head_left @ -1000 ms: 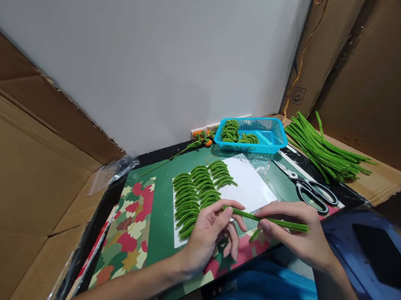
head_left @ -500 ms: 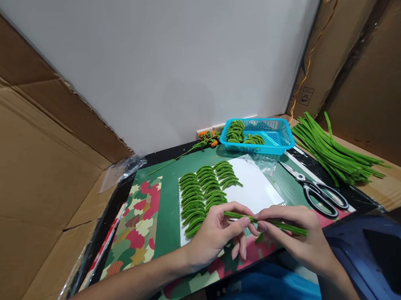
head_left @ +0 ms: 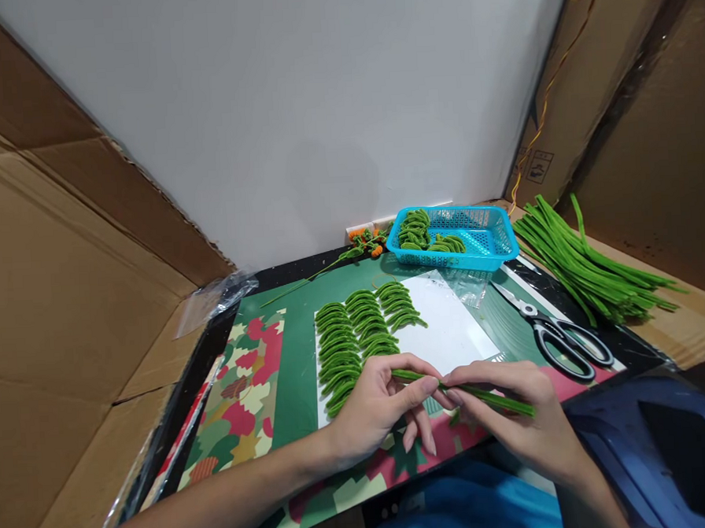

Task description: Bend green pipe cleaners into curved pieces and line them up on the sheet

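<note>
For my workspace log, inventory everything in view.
Sheet: one, white, centre
Mat: one, multicoloured, under sheet
Basket: one, blue, behind sheet
Curved pieces: three columns, two heaps, green, sheet and basket
Scissors: one, black and silver, right
Loose strips: many, green, far right
Flowers: several, orange, back
Plastic: two, clear, left and centre
Cardboard: several, brown, both sides
Wall: one, white, back
Held strip: count unclear, green, front
Left hand: one, on strip
Right hand: one, on strip

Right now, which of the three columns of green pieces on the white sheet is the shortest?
The right column, nearest the scissors: it ends partway down the white sheet, while the left column and middle column reach farther down.
</note>
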The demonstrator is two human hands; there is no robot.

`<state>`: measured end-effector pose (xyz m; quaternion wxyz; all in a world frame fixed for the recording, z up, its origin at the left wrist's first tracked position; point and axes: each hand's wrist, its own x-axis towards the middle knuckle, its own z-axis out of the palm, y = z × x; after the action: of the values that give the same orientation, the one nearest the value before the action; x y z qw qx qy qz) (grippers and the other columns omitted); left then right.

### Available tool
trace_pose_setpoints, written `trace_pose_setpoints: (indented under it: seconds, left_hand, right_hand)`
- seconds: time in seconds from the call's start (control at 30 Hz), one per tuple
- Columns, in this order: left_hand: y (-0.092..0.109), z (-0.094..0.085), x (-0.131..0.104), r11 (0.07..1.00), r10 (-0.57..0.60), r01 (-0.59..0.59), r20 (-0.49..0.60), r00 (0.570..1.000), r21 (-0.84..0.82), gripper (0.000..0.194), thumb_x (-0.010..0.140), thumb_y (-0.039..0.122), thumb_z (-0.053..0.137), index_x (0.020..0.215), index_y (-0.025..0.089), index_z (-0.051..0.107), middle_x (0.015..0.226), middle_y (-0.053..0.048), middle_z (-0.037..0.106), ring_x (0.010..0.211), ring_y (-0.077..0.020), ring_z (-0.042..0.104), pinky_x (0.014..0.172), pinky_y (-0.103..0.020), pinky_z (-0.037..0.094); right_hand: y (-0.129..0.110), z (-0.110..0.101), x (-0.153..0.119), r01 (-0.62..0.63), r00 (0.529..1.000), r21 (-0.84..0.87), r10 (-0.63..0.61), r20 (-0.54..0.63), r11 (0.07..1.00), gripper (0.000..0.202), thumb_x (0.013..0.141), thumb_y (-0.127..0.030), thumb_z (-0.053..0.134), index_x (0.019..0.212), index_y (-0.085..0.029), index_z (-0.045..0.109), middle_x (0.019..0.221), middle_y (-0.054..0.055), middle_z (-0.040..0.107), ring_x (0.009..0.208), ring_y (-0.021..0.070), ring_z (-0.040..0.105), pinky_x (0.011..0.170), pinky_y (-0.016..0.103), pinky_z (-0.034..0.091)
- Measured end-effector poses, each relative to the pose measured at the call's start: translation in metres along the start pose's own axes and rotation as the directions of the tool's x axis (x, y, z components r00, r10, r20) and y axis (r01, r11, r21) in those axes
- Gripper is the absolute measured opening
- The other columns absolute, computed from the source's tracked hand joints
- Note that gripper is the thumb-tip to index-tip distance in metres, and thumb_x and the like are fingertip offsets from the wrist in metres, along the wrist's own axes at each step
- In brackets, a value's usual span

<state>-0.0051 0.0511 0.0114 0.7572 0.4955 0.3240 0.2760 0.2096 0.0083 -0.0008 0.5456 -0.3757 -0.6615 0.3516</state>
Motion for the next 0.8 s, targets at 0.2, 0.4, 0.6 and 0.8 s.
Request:
trace_pose_setpoints:
  seconds: [0.2, 0.4, 0.6, 0.8]
  left_hand:
    - [0.001, 0.0, 0.002, 0.999, 0.0, 0.001, 0.032, 0.999, -0.041, 0.038, 0.097, 0.047, 0.082, 0.102, 0.012, 0.067, 0.085, -0.011, 0.082, 0.053, -0.0195, 0.079, 0.037, -0.015, 0.051]
    - [0.005, -0.003, 0.005, 1.0, 0.008, -0.008, 0.005, 1.0, -0.023, 0.039, 0.099, 0.048, 0.08, 0.094, 0.015, 0.059, 0.079, -0.01, 0.082, 0.054, -0.0165, 0.076, 0.04, -0.016, 0.054]
    - [0.004, -0.002, 0.004, 1.0, 0.004, -0.004, -0.002, 1.0, 0.013, 0.042, 0.098, 0.052, 0.08, 0.093, 0.016, 0.059, 0.074, -0.007, 0.079, 0.048, -0.0125, 0.07, 0.039, -0.015, 0.049]
    - [0.004, -0.001, 0.004, 0.999, 0.009, -0.008, -0.019, 1.0, 0.038, 0.043, 0.098, 0.053, 0.079, 0.091, 0.017, 0.058, 0.072, -0.006, 0.078, 0.045, -0.0107, 0.067, 0.039, -0.014, 0.047]
  right_hand:
    - [0.003, -0.003, -0.001, 0.069, 0.997, -0.027, -0.068, 0.035, 0.997, 0.017, 0.099, -0.014, 0.076, 0.109, -0.026, 0.083, 0.089, 0.002, 0.087, 0.074, 0.0179, 0.083, 0.072, 0.022, 0.065]
    - [0.009, -0.017, -0.004, 0.155, 0.983, -0.093, -0.144, 0.117, 0.983, 0.025, 0.104, -0.01, 0.067, 0.116, -0.026, 0.082, 0.101, 0.008, 0.084, 0.089, 0.0215, 0.082, 0.076, 0.028, 0.065]
    - [0.019, -0.013, -0.004, 0.275, 0.954, -0.213, -0.294, -0.064, 0.937, 0.022, 0.096, -0.009, 0.079, 0.107, -0.026, 0.085, 0.089, 0.004, 0.087, 0.075, 0.0233, 0.085, 0.068, 0.029, 0.067]
    - [0.02, -0.012, -0.006, 0.284, 0.946, -0.279, -0.315, -0.073, 0.917, 0.013, 0.094, -0.011, 0.084, 0.097, -0.024, 0.082, 0.076, 0.003, 0.083, 0.062, 0.0218, 0.078, 0.062, 0.032, 0.061]
